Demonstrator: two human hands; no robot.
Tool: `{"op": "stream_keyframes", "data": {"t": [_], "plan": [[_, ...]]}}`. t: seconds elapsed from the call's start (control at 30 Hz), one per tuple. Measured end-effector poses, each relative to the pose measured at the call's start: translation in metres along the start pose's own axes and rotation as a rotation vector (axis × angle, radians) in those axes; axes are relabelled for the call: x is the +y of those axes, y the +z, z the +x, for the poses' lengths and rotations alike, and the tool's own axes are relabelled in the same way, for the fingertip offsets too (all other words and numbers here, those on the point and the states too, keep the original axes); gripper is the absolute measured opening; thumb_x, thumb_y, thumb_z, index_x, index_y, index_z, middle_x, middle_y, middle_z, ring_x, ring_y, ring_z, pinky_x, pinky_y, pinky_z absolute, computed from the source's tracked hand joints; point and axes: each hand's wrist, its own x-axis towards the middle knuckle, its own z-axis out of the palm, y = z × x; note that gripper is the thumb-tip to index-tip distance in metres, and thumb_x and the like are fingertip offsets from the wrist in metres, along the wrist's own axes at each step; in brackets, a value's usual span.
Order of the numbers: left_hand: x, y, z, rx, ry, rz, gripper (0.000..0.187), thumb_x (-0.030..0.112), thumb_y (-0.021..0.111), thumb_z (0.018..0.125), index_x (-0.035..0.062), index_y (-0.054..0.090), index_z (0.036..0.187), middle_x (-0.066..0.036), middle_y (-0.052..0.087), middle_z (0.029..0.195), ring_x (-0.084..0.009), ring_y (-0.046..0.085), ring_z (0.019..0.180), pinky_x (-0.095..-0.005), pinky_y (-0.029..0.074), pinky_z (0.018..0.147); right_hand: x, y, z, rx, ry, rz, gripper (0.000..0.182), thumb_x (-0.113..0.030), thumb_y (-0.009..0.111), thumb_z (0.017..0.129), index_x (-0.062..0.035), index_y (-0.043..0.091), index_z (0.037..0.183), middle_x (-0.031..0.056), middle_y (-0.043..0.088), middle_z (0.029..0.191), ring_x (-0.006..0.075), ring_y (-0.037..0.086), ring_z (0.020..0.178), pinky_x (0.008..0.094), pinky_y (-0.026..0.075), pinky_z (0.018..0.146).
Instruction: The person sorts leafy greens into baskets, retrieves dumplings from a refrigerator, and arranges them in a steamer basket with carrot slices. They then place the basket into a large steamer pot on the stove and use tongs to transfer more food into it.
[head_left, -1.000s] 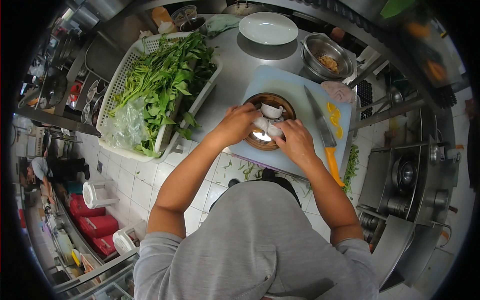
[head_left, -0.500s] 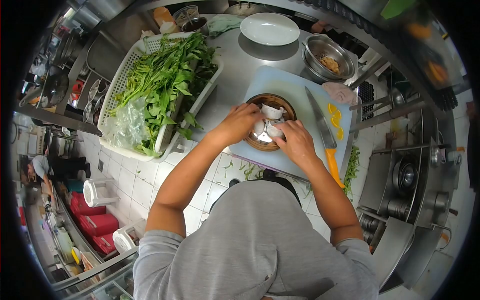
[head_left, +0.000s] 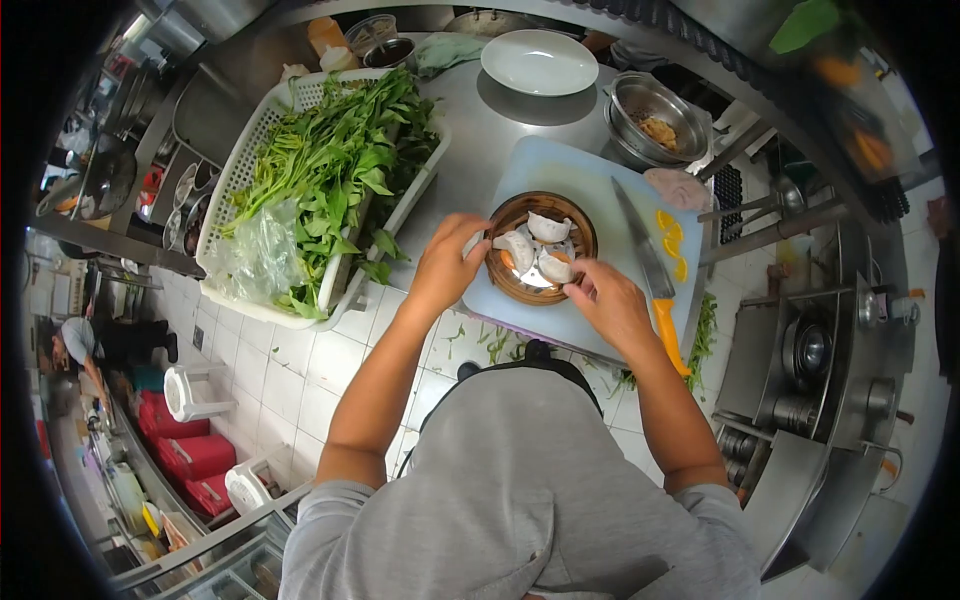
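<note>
A round bamboo steamer (head_left: 590, 243) sits on the pale blue cutting board (head_left: 512, 180). Inside it are three whitish, pleated dumplings (head_left: 549, 228) on a shiny perforated liner, with bits of orange showing beneath. At the steamer's left rim is my left hand (head_left: 448, 264), its thumb and fingers apart and nothing held. My right hand (head_left: 610, 308) is at the lower right rim, fingertips close beside the nearest dumpling (head_left: 556, 267), thumb and fingers parted. A knife (head_left: 662, 312) with an orange handle lies right of the steamer, beside orange slices (head_left: 670, 243).
White perforated baskets (head_left: 226, 180) hold leafy greens and a plastic bag on the left. Behind the board stand a white oval plate (head_left: 540, 62) and metal bowls (head_left: 655, 95) with brown food. Plant scraps dot the tiled floor (head_left: 335, 358). Another person (head_left: 100, 340) bends over a counter far left.
Both hands have drawn back from the dumplings to the steamer's rim, the left hand outward to the left. All three dumplings now show more fully.
</note>
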Motion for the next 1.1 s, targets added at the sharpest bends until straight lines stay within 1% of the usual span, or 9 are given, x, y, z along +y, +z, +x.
{"op": "stream_keyframes", "data": {"t": [0.17, 0.23, 0.37, 0.47, 0.63, 0.8, 0.87, 0.93, 1.1], "plan": [[-0.027, 0.013, -0.022, -0.056, -0.316, -0.151, 0.033, 0.015, 0.064, 0.084, -0.0008, 0.058, 0.112, -0.018, 0.054, 0.116, -0.0259, 0.064, 0.077, -0.0335, 0.052, 0.061, -0.01, 0.01, -0.036, -0.188, -0.004, 0.129, 0.031, -0.02, 0.067, 0.08, -0.0081, 0.058, 0.107, 0.0075, 0.061, 0.076, 0.0247, 0.061, 0.069, 0.0366, 0.049, 0.063], [-0.016, 0.024, -0.026, -0.131, -0.611, -0.425, 0.042, 0.02, 0.062, 0.086, 0.0032, 0.051, 0.124, -0.009, 0.061, 0.102, -0.017, 0.064, 0.075, -0.027, 0.05, 0.053, -0.018, 0.016, -0.054, -0.194, -0.015, 0.122, 0.031, -0.021, 0.067, 0.08, -0.0081, 0.058, 0.107, 0.0076, 0.061, 0.077, 0.0248, 0.06, 0.069, 0.0364, 0.049, 0.063], [-0.004, 0.036, -0.021, -0.233, -0.69, -0.563, 0.055, 0.02, 0.055, 0.088, 0.009, 0.032, 0.136, -0.012, 0.061, 0.099, -0.0156, 0.064, 0.064, -0.0258, 0.05, 0.048, -0.018, 0.029, -0.094, -0.292, 0.023, 0.152, 0.031, -0.021, 0.067, 0.08, -0.0087, 0.059, 0.108, 0.0079, 0.062, 0.078, 0.026, 0.061, 0.07, 0.0365, 0.049, 0.064], [0.008, 0.038, -0.015, -0.23, -0.795, -0.596, 0.051, 0.017, 0.052, 0.088, 0.0096, 0.033, 0.135, -0.012, 0.062, 0.1, -0.0165, 0.065, 0.062, -0.0261, 0.05, 0.048, -0.007, 0.031, -0.127, -0.342, 0.048, 0.164, 0.031, -0.021, 0.066, 0.081, -0.0085, 0.059, 0.108, 0.0089, 0.063, 0.081, 0.027, 0.061, 0.074, 0.0373, 0.049, 0.066], [0.003, 0.048, -0.013, -0.139, -0.796, -0.618, 0.04, 0.017, 0.05, 0.088, 0.0052, 0.043, 0.126, -0.013, 0.062, 0.073, -0.0202, 0.064, 0.049, -0.0278, 0.054, 0.042, 0.045, 0.002, -0.195, -0.332, 0.121, 0.207, 0.033, -0.022, 0.066, 0.081, -0.0072, 0.058, 0.109, 0.0119, 0.064, 0.088, 0.0295, 0.062, 0.083, 0.0371, 0.049, 0.072], [0.038, 0.032, -0.019, -0.054, -0.759, -0.457, 0.032, 0.013, 0.053, 0.083, 0.0003, 0.052, 0.112, -0.015, 0.061, 0.075, -0.0224, 0.062, 0.046, -0.0301, 0.057, 0.042, 0.159, -0.058, -0.321, -0.101, 0.42, 0.185, 0.031, -0.021, 0.067, 0.08, -0.006, 0.061, 0.106, 0.0126, 0.065, 0.089, 0.0277, 0.063, 0.082, 0.0357, 0.05, 0.074], [0.055, 0.03, -0.026, -0.031, -0.592, -0.379, 0.026, 0.015, 0.057, 0.082, -0.0013, 0.057, 0.101, -0.01, 0.062, 0.072, -0.0173, 0.063, 0.053, -0.0274, 0.053, 0.043, 0.202, -0.087, -0.383, -0.074, 0.556, 0.171, 0.031, -0.02, 0.068, 0.079, -0.0063, 0.061, 0.106, 0.0125, 0.065, 0.088, 0.0275, 0.064, 0.081, 0.0356, 0.051, 0.073], [0.098, 0.028, -0.03, -0.117, -0.602, -0.293, 0.024, 0.016, 0.056, 0.082, 0.0007, 0.059, 0.101, -0.008, 0.063, 0.074, -0.0145, 0.061, 0.051, -0.0226, 0.05, 0.044, 0.235, -0.116, -0.448, 0.02, 0.779, 0.167, 0.031, -0.02, 0.069, 0.079, -0.0066, 0.061, 0.105, 0.0123, 0.066, 0.088, 0.0272, 0.064, 0.08, 0.0356, 0.051, 0.073], [0.216, 0.064, -0.029, -0.253, -0.621, -0.304, 0.032, 0.011, 0.042, 0.081, -0.0006, 0.055, 0.108, -0.011, 0.064, 0.07, -0.0148, 0.06, 0.045, -0.024, 0.05, 0.039, 0.296, -0.167, -0.54, 0.082, 0.873, 0.101, 0.035, -0.027, 0.069, 0.079, -0.0075, 0.06, 0.108, 0.0114, 0.066, 0.091, 0.0271, 0.064, 0.083, 0.0364, 0.05, 0.075]]}}
